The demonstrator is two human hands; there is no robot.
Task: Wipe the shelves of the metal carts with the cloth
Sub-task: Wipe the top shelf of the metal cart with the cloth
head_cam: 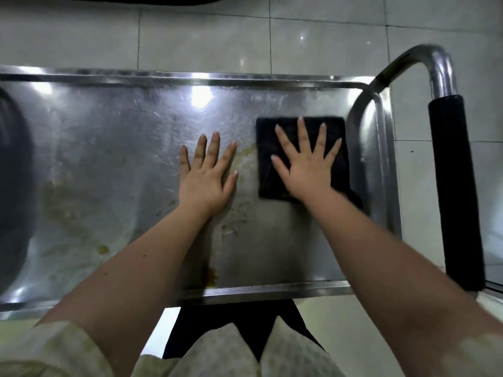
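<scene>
Right grip [307,167]: flat on the cloth [265,140], palm down, fingers straight and splayed, clamped on nothing. Left grip [208,175]: likewise unclenched, fingers straight and close together, palm flat on bare metal just left of the cloth, not touching it. Cloth: dark, folded to a rough square, lying on the cart's top shelf [122,131] at its right end, just beside the curved handle tube [356,118]. Shelf: stainless, raised rim all round, glare spots near the far edge. Yellow-brown smears [68,205] on the left half, more between the two grips, plus a darker blob [211,277] by the near rim beside the left forearm. Black foam sleeve [457,191] on the handle's outer bar, right of the shelf. Dark rounded shape [13,172] at the shelf's far left: cannot tell what. Pale glossy floor tiles [204,36] beyond the cart. Pale rolled cuff [54,346] at the left elbow.
</scene>
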